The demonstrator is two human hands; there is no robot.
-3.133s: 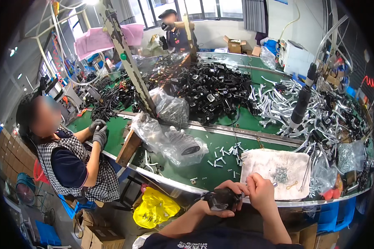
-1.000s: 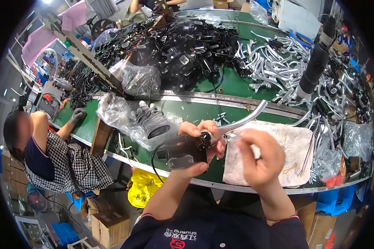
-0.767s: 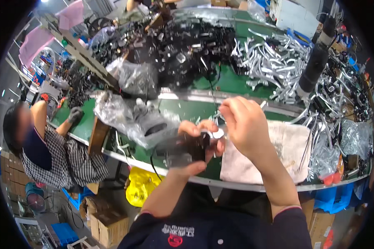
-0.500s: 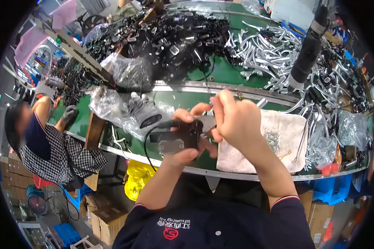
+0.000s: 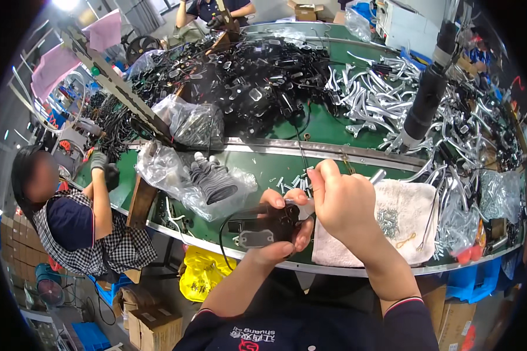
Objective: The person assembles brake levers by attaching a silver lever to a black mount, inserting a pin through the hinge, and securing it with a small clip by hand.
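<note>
In front of me my left hand [image 5: 270,255] is closed around a black brake lever housing [image 5: 280,223] with a grey oval plate on its side and a black cable looping down from it. My right hand [image 5: 346,206] is closed on a silver lever [image 5: 379,176]. One end of the lever sticks out past the right hand; the other meets the housing between the two hands. My fingers partly hide the joint. Loose silver screws [image 5: 288,186] lie on the green table just beyond the hands.
A pink towel [image 5: 412,205] with small screws lies right of my hands. Silver levers [image 5: 380,96] and black housings [image 5: 246,82] are heaped farther back. A black power screwdriver [image 5: 427,102] hangs at right. Grey gloves [image 5: 214,181] rest on plastic bags. A co-worker [image 5: 70,216] sits at left.
The view has tilted up, so the scene sits lower. My hands still hold the housing and lever close together. The co-worker at left has raised an arm, and another person shows at the back.
</note>
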